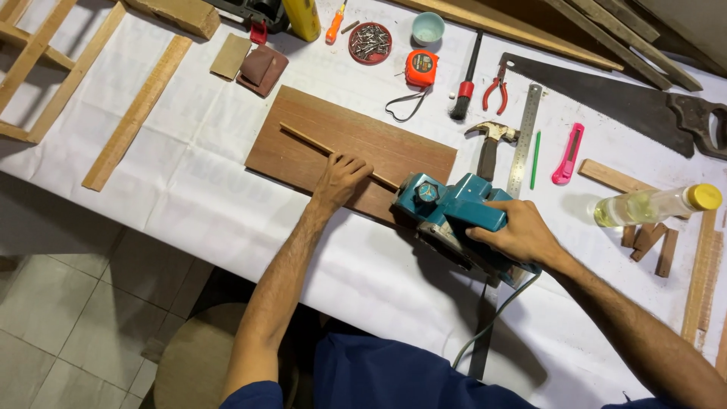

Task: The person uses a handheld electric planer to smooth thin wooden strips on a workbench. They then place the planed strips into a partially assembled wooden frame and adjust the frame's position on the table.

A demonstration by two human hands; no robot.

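Note:
A brown wooden board (318, 132) lies flat on the white-covered table (189, 197). Across it runs a thin wooden strip (307, 138). My left hand (341, 178) presses down on that strip near its right end. A teal electric planer (447, 208) sits at the board's right end, against the strip's end. My right hand (519, 231) grips the planer's handle. Its grey cord (492, 318) hangs off the table's front edge.
Behind the board lie a hammer (491, 144), steel ruler (524, 140), pliers (496, 89), brush (466, 76), orange tape measure (421, 68), dish of screws (369, 42) and pink cutter (568, 154). A handsaw (606, 95) and a yellow-capped bottle (655, 204) lie right. Wooden slats (136, 113) lie left.

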